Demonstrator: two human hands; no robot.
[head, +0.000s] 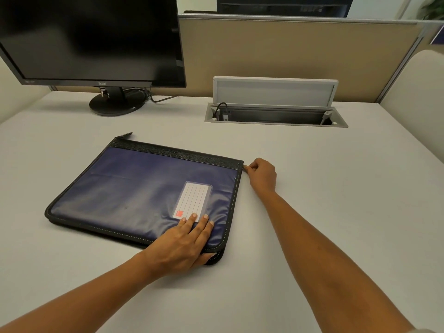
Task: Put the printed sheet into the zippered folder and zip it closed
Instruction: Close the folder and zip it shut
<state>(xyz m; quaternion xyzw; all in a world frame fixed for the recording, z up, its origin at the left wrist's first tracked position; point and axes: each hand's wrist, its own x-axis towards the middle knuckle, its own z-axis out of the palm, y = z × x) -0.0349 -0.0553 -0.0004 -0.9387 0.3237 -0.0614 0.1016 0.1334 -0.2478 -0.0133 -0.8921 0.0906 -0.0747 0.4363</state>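
On a pale desk [312,212], a monitor [91,37] marked "acer" is stood at the far left. A navy zippered folder [134,188] is laid flat at the middle. Its near right corner is pressed by the left hand [182,243], fingers straight. A lined label card [193,199] with a red square is set in the cover. The zipper pull [244,167] at the far right corner is pinched by the curled right hand [263,175].

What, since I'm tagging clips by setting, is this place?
Most likely an office cubicle: a monitor, a fabric partition behind the desk, and a flip-up cable box set into it.
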